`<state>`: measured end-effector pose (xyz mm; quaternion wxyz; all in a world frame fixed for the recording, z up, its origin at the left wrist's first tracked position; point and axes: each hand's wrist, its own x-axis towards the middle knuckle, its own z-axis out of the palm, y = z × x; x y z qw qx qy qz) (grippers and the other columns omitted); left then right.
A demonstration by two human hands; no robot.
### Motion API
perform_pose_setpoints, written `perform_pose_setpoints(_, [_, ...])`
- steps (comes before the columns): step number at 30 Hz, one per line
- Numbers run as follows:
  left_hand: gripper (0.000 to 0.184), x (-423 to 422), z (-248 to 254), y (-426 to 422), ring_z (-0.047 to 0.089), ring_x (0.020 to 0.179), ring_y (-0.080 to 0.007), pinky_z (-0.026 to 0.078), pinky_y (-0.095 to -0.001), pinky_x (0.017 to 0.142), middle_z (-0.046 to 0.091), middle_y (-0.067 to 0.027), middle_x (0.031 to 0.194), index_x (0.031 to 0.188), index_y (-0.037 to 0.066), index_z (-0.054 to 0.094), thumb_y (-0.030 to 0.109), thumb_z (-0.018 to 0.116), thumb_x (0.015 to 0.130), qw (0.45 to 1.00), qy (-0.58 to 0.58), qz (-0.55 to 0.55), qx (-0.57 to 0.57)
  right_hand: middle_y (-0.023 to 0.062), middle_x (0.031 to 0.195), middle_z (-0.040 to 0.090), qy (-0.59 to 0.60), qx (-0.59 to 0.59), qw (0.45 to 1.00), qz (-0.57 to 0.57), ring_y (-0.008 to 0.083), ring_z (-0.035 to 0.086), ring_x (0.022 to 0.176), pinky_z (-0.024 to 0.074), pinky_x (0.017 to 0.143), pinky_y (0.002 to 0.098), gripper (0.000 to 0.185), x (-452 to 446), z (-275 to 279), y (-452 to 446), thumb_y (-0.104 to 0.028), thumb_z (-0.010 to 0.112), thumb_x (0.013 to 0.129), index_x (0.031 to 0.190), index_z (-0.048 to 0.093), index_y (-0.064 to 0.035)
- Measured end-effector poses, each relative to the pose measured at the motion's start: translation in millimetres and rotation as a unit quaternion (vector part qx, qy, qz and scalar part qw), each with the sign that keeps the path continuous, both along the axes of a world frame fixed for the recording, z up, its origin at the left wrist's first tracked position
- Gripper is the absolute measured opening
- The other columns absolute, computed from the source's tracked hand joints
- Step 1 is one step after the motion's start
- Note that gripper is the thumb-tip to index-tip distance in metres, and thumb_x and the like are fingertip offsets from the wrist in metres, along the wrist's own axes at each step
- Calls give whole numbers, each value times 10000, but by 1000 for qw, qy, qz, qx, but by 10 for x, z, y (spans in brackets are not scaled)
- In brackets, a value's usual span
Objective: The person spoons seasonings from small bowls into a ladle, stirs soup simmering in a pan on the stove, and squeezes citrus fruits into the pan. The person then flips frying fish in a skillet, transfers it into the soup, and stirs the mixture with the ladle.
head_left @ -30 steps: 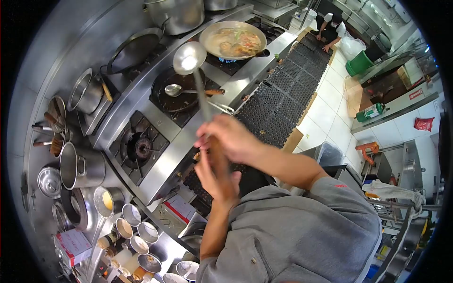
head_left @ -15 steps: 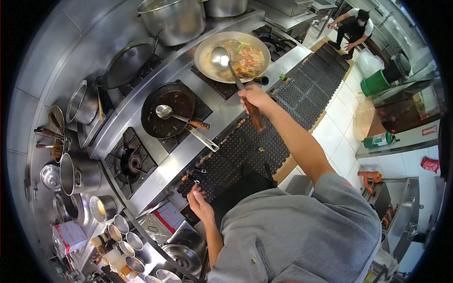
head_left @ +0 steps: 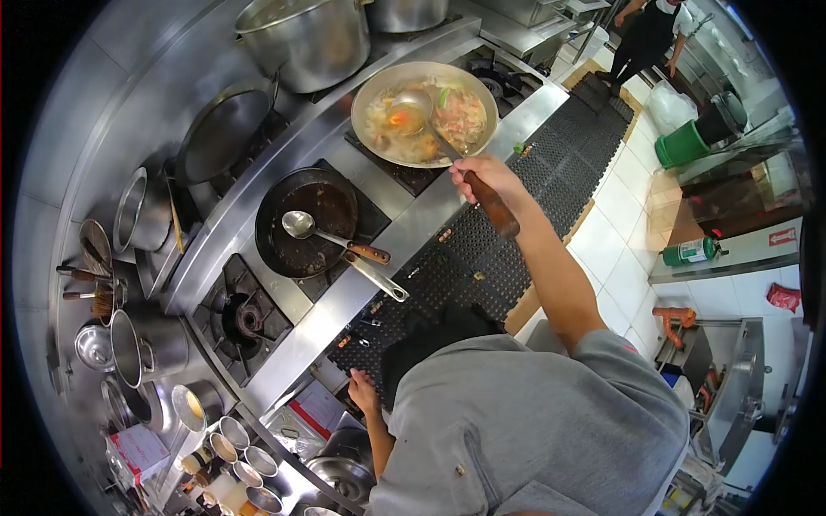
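My right hand [head_left: 490, 182] is wrapped round the brown wooden handle of a ladle [head_left: 446, 144]. The ladle's bowl dips into broth with pinkish pieces, something orange and a bit of green, in a wide pale pan [head_left: 490, 129] on the far burner. Down by the front edge of the stove is my left hand [head_left: 363, 391], fingers curled in, and no object shows in it. A dark frying pan [head_left: 274, 245] sits between the hands. Across it lies a metal spoon [head_left: 301, 225] with a wooden handle, above the pan's own pale metal handle.
Large stockpots [head_left: 305, 52] stand behind the pans. An uncovered burner [head_left: 241, 318] is at the left, with several small metal containers [head_left: 245, 434] at lower left. A perforated black mat [head_left: 516, 215] covers the floor. Another person [head_left: 645, 43] stands at the far end.
The ladle's bowl has gone from above the pan's contents down into the broth, and my right hand has shifted right and slightly down. My left hand has dropped lower. The other person stands more upright.
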<state>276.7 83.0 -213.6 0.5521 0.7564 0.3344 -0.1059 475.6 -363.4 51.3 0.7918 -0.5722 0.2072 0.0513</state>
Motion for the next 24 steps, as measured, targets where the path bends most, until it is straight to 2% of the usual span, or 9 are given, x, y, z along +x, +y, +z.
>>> perform_pose_setpoints(5, [464,-187,-605,335,488,463,-121,404,-275,417,516,-32,601,779,3,569,442,496,912,991,85,7,-107,60,588,489,42,-307,951,-3,160,514,432,422,418,329,137,-41,16,28,-90,507,838,768,480,25])
perform_pose_setpoints(9, [432,-398,-654,413,464,416,-139,373,-275,373,484,-16,560,739,38,534,435,512,906,990,120,-18,-78,64,598,490,29,-379,925,9,166,526,439,423,412,326,134,-63,44,-148,-83,513,834,774,478,32])
perform_pose_setpoints(12, [430,-498,-588,253,449,403,-140,363,-277,367,469,-15,535,697,58,510,433,508,908,991,122,-28,-47,66,614,503,38,-316,948,17,167,523,435,424,404,318,141,-16,-70,-317,-98,519,838,779,484,25])
perform_pose_setpoints(14, [434,-539,-582,80,430,390,-134,350,-282,361,455,-14,512,638,93,481,431,504,910,993,113,12,-43,63,621,509,63,-136,989,-5,159,504,428,423,391,316,163,7,-125,-296,-123,529,845,777,488,19])
perform_pose_setpoints(17, [442,-528,-640,-317,430,389,-132,350,-280,362,458,-11,508,634,92,492,437,500,910,990,124,19,-59,42,645,509,28,3,1000,-10,138,507,485,436,423,282,171,47,-182,-342,-155,534,858,780,504,-6])
perform_pose_setpoints(19, [449,-516,-679,-594,430,387,-130,350,-277,363,461,-9,504,631,91,504,444,497,909,988,137,23,-71,19,663,511,5,150,989,0,120,517,538,441,472,248,148,77,-146,-526,-167,517,874,822,516,-29])
perform_pose_setpoints(20, [454,-490,-699,-720,430,387,-129,350,-276,363,463,-7,502,629,91,510,447,495,909,987,142,25,-76,19,663,511,5,154,988,7,120,517,538,441,472,248,148,117,-143,-680,-167,517,874,822,516,-29])
perform_pose_setpoints(22, [464,-501,-729,-1059,432,385,-128,350,-274,365,472,-8,504,632,83,529,451,486,911,992,111,14,-54,16,679,529,47,323,943,63,116,510,532,438,478,253,144,159,-160,-996,-169,517,875,840,517,-29])
perform_pose_setpoints(24, [489,-543,-776,-1427,435,382,-127,350,-271,369,491,-10,509,639,67,568,459,467,914,998,50,-23,-19,15,687,542,47,269,959,81,115,507,525,434,473,265,141,93,65,-1157,-168,535,867,836,522,-32])
